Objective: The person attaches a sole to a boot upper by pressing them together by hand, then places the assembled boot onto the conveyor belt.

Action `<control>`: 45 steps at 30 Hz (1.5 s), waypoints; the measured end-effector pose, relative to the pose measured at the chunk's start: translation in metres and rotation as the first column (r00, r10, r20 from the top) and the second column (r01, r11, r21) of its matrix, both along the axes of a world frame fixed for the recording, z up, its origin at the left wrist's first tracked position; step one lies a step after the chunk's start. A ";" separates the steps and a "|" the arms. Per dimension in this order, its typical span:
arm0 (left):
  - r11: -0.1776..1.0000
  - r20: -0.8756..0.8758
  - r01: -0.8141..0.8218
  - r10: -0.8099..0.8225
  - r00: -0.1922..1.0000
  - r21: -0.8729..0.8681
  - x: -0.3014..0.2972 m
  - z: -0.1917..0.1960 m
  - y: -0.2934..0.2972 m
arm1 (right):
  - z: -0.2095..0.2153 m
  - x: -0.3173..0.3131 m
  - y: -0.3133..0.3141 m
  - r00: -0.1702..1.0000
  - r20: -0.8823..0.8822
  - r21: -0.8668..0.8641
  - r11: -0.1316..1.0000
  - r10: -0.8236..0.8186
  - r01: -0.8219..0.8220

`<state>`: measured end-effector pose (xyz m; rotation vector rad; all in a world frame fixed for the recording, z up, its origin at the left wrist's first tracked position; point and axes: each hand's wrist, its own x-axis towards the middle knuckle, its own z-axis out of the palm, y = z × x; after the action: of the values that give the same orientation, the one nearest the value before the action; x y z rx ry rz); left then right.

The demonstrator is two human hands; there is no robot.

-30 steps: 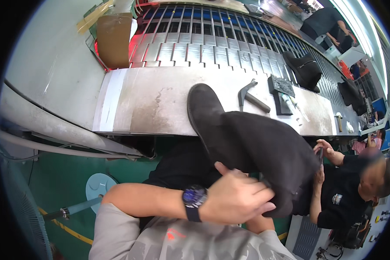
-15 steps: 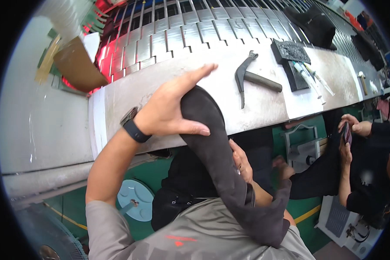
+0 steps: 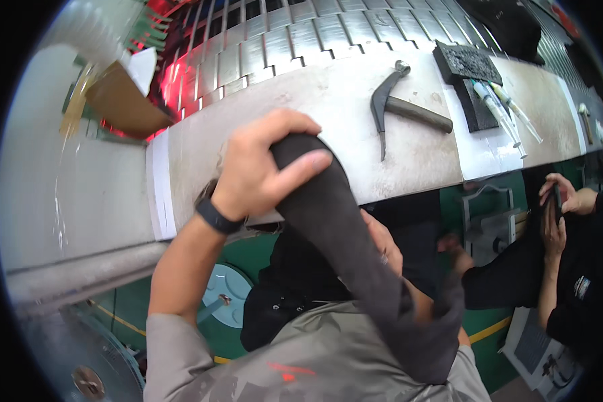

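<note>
A soft dark grey boot (image 3: 335,228) lies slantwise in front of me, its rounded toe over the near edge of the bench and its shaft drooping across my right forearm. My left hand (image 3: 251,167) is closed over the toe, the thumb lying across the top and the fingers round the far side. Against the boot's right flank, at mid-length, my right hand (image 3: 384,244) is holding it; the boot covers part of that hand. On the bench beyond is a hammer (image 3: 416,113) with a dark curved head.
Two black blocks (image 3: 467,64) and several syringes (image 3: 496,110) lie right of the hammer. Slatted metal conveyor (image 3: 301,39) runs behind the white bench (image 3: 408,154). At right, a co-worker holds a phone (image 3: 555,197). A round blue stool (image 3: 226,295) stands below left.
My left hand has gone from spread fingers beside the toe to a grip over it, thumb now on top. The whole view has shifted a little.
</note>
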<state>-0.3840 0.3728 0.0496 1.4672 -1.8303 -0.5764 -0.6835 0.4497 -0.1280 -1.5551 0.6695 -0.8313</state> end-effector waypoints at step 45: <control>0.926 0.518 0.367 -0.269 0.812 -0.093 -0.015 -0.006 -0.002 | 0.125 -0.010 -0.020 0.832 -0.551 -0.621 0.701 -0.072 -0.350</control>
<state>-0.3990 0.3705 0.0432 1.2571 -2.4951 -0.1645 -0.6936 0.4301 -0.0026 -2.5867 0.6350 -0.5267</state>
